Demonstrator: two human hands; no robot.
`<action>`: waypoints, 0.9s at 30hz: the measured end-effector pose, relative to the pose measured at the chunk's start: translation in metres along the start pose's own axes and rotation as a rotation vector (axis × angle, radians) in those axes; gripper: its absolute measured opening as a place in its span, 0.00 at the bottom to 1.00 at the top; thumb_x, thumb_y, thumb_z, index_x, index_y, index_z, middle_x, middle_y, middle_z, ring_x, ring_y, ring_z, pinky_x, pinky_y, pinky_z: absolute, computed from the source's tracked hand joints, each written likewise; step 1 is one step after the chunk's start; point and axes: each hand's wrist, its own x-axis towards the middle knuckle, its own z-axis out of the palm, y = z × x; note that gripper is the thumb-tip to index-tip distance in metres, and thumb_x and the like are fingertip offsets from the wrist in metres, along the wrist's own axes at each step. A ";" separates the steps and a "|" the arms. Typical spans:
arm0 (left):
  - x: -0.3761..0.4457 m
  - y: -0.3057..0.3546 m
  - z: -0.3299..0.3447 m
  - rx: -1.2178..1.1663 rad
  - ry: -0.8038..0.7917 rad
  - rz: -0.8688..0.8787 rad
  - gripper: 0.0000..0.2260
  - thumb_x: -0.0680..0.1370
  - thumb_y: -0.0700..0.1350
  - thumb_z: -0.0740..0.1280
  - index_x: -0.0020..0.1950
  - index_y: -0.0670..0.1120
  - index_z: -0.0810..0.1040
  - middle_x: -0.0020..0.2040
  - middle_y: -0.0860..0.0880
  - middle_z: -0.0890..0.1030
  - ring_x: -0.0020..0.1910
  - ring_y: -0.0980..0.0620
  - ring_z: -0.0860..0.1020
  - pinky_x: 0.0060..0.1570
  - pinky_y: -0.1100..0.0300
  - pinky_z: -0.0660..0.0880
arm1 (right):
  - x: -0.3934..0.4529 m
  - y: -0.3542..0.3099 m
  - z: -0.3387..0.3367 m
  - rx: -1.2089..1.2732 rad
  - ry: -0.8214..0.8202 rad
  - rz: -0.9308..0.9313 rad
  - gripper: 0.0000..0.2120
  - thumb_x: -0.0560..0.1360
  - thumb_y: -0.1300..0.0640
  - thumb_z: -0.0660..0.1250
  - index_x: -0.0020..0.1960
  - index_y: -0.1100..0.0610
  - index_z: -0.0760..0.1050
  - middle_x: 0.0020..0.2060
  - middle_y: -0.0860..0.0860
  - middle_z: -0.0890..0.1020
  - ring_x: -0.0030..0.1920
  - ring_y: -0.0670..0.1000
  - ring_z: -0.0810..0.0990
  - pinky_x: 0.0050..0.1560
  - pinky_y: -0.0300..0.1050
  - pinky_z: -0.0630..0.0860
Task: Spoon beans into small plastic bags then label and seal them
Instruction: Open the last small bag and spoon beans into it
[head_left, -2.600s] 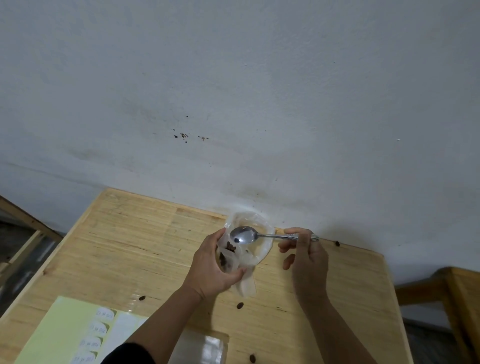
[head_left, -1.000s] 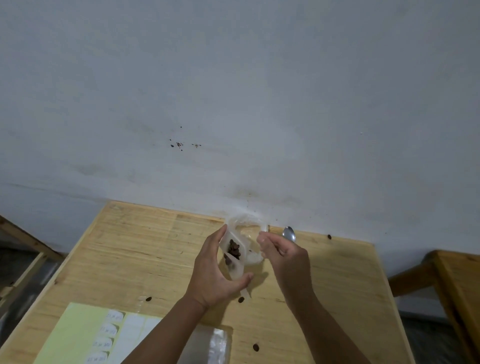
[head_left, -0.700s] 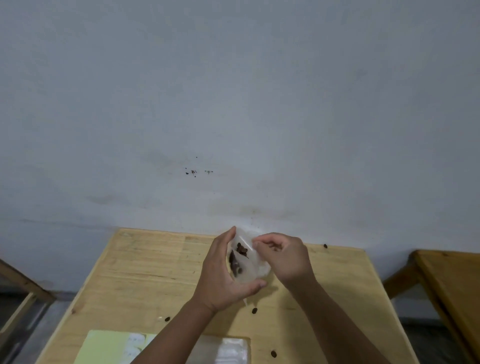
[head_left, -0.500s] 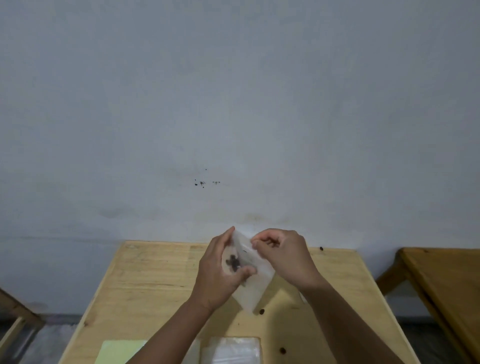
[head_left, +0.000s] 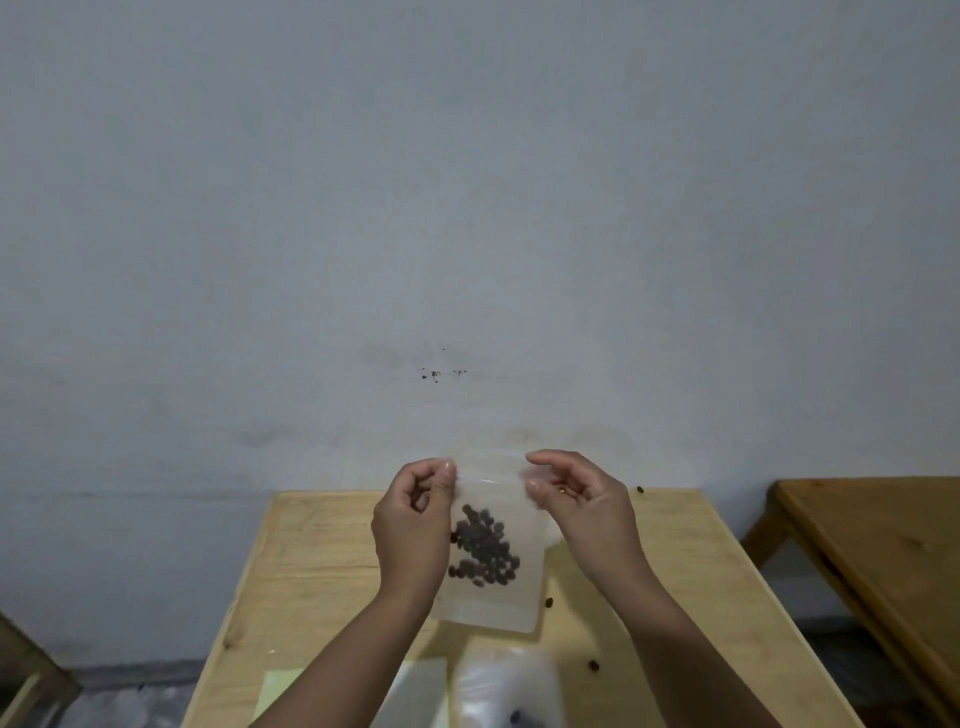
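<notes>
Now both grips pinch the bag's top corners

Up in front of the wall we hold one small plastic bag (head_left: 491, 545) off the desk (head_left: 311, 561), hanging upright between our two hands. Our left hand (head_left: 415, 525) has its grip closed tight: thumb and curled forefinger pinch the bag's upper left corner, the other fingers folded into the palm. Our right hand (head_left: 582, 504) pinches the upper right corner between thumb and forefinger, with the remaining fingers loosely curled behind and touching nothing that we can see. The bag's top strip runs taut from one grip to the other; whether its mouth is pressed closed along that strip we cannot tell.

Below and between the grips, a cluster of dark beans (head_left: 483, 548) sits inside the bag, in its middle, partly behind our left hand. The bag's lower edge hangs beneath our left wrist, clear of the desk.

Under our forearms, at the near edge, lie a pale yellow-green sheet (head_left: 275, 691) and a crumpled clear plastic bag (head_left: 506, 686). A few loose beans (head_left: 593, 664) lie on the desk below and to the right of the held bag. Off to the right of our right grip stands a second wooden table (head_left: 872, 535), well apart.
</notes>
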 end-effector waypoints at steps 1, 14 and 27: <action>-0.002 0.003 -0.004 0.024 -0.025 0.024 0.02 0.76 0.47 0.68 0.46 0.54 0.77 0.35 0.54 0.81 0.36 0.58 0.78 0.36 0.70 0.73 | 0.000 0.000 0.002 -0.014 0.016 -0.006 0.12 0.71 0.66 0.71 0.46 0.49 0.81 0.38 0.47 0.83 0.39 0.43 0.80 0.44 0.35 0.76; -0.006 0.018 -0.044 0.245 -0.269 0.095 0.06 0.73 0.43 0.72 0.41 0.56 0.83 0.38 0.53 0.83 0.40 0.49 0.80 0.42 0.56 0.76 | -0.005 -0.013 0.008 -0.034 -0.216 0.086 0.06 0.71 0.66 0.71 0.41 0.56 0.82 0.38 0.51 0.83 0.35 0.42 0.79 0.41 0.35 0.77; -0.043 0.026 -0.061 0.307 -0.160 0.082 0.07 0.72 0.43 0.72 0.39 0.55 0.82 0.36 0.49 0.82 0.38 0.50 0.80 0.42 0.58 0.76 | -0.024 -0.015 0.020 -0.005 -0.304 0.119 0.06 0.68 0.61 0.74 0.39 0.51 0.82 0.36 0.48 0.82 0.36 0.46 0.77 0.39 0.35 0.76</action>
